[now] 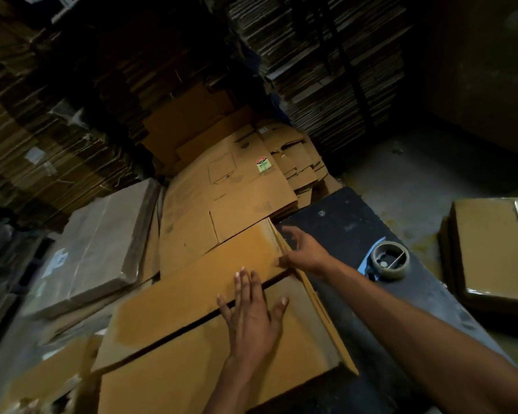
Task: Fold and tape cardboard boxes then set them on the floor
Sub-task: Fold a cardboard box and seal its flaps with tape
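A brown cardboard box [192, 294] lies in front of me, its two top flaps folded down with a dark gap between them. My left hand [253, 312] presses flat, fingers straight, across that gap near the middle. At the box's right edge my right hand [304, 253] has its thumb on the far flap's corner, and its spread fingers reach past the edge. A roll of tape in a blue dispenser [388, 259] sits on the dark surface [341, 222] to the right of my right hand.
Flattened cartons [240, 186] lie piled beyond the box. Tall stacks of flat cardboard [326, 70] fill the back and left. A wrapped bundle [96, 243] lies at left. A taped box [491, 246] stands on the concrete floor [407, 180] at right.
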